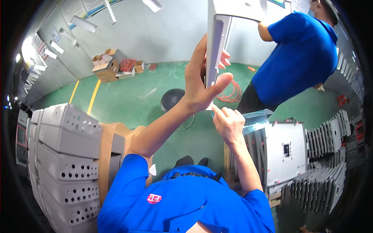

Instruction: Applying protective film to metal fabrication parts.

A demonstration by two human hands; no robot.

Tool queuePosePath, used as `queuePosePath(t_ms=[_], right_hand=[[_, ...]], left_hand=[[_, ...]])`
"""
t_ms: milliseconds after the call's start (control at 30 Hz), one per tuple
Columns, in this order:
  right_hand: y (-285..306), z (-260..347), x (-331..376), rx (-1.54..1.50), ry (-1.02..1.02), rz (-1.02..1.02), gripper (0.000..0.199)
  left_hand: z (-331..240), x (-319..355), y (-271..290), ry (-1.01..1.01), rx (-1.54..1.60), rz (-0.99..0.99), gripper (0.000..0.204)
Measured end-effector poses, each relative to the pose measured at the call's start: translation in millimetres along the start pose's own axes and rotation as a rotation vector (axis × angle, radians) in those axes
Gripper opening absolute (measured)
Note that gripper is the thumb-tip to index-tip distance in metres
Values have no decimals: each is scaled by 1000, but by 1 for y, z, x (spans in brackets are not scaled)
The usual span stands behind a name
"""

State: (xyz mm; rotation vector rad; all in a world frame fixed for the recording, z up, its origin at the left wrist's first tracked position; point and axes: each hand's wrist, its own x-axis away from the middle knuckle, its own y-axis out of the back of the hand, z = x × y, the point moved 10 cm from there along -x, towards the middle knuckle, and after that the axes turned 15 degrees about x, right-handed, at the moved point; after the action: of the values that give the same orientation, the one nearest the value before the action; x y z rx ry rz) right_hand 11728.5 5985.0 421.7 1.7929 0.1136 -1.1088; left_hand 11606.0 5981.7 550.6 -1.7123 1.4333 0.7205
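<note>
My left hand is raised ahead of me, closed round the lower end of a long light-grey sheet-metal part with folded edges. Its thumb lies on the near side, and other fingertips show past the far edge. The part stands upright, its top widening to a flat white face at the upper edge of the view. Just below, my right hand is closed in a pinch on a clear bluish plastic film, which trails out to the right. The fingers hide the film's gripped portion.
Perforated grey metal boxes are stacked at left beside brown cardboard. A co-worker in blue stands at right. Grey panels fill racks at lower right. A dark round bin and orange hose are on the floor.
</note>
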Motion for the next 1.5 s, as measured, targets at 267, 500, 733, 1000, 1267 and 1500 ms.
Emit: queuePosePath(t_ms=[267, 500, 733, 1000, 1267, 1500], right_hand=[[-108, -94, -106, 40, 10, 19, 36], [-166, -152, -148, 61, -47, 17, 42], [-149, -236, -215, 55, 67, -169, 37], [-203, -338, -239, -222, -322, 11, 45], [-216, -347, -251, -50, -58, -86, 40], [-232, -354, -254, -26, -47, -72, 40]], left_hand=[[136, -112, 40, 30, 72, 23, 86], [213, -175, 55, 49, 119, 57, 77], [281, -232, 51, 32, 113, 59, 74], [337, -297, 28, -2, 60, 88, 76], [370, -324, -16, -24, 42, 147, 81], [371, -330, -27, -76, -69, 223, 80]])
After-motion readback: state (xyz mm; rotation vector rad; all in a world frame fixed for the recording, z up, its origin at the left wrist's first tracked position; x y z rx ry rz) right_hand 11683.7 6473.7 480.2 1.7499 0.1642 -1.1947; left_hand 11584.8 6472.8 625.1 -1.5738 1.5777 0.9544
